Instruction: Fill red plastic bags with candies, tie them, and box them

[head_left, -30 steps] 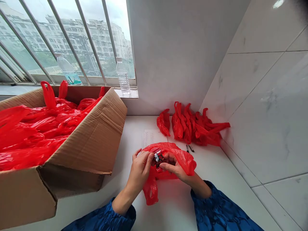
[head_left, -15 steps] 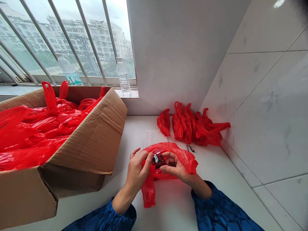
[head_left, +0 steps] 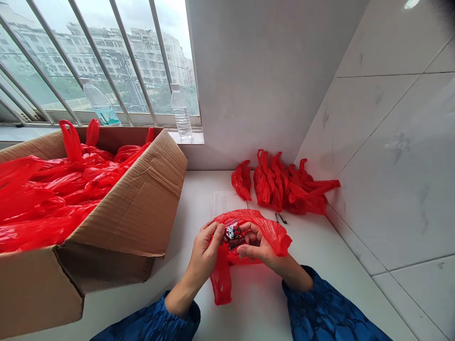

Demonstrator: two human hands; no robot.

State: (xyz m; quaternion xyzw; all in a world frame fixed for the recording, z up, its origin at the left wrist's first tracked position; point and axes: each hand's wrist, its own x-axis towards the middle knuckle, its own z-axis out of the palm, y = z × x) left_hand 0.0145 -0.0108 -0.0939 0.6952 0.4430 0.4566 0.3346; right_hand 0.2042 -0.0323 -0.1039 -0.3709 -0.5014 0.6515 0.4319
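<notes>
Between my two hands is a small dark packet (head_left: 233, 233) with red and white print, held over an opened red plastic bag (head_left: 254, 217). My left hand (head_left: 208, 246) pinches the packet's left side between thumb and fingers. On the other side, my right hand (head_left: 259, 246) curls its fingers and thumb around the packet's right edge, with part of the red bag lying over the back of that hand. One bag handle (head_left: 221, 284) hangs down toward me on the white table (head_left: 249, 312).
A cardboard box (head_left: 131, 208) full of red bags (head_left: 71, 184) stands at left. Tied red bags (head_left: 280, 182) lie by the back wall, near a printed paper (head_left: 219, 202) and pens (head_left: 282, 218). Bottles (head_left: 182, 113) stand on the sill.
The fingers of my left hand have drawn closer together at the packet, which shows more of its lower part. The bag's hanging handle has shifted slightly right.
</notes>
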